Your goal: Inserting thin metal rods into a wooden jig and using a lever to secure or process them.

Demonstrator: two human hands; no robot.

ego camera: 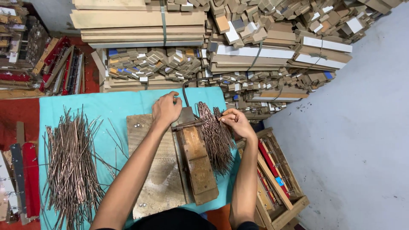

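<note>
Rods [215, 136] are lying heaped right of the wooden jig [198, 159]; we are pinching a few near their top ends with our right hand [236, 122]. Our left hand [166, 108] is curled over the lever [185, 91]. They look thin, stiff, light and slippery, so gripping near one end seems best.

left hand [166, 108] curled, right hand [235, 122] pinching (fingertips)

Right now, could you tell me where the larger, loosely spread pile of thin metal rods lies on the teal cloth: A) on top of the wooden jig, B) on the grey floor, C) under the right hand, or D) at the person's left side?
D: the big loose pile of rods lies on the teal cloth at the person's left, apart from the smaller bundle that the right hand touches beside the wooden jig.
</note>
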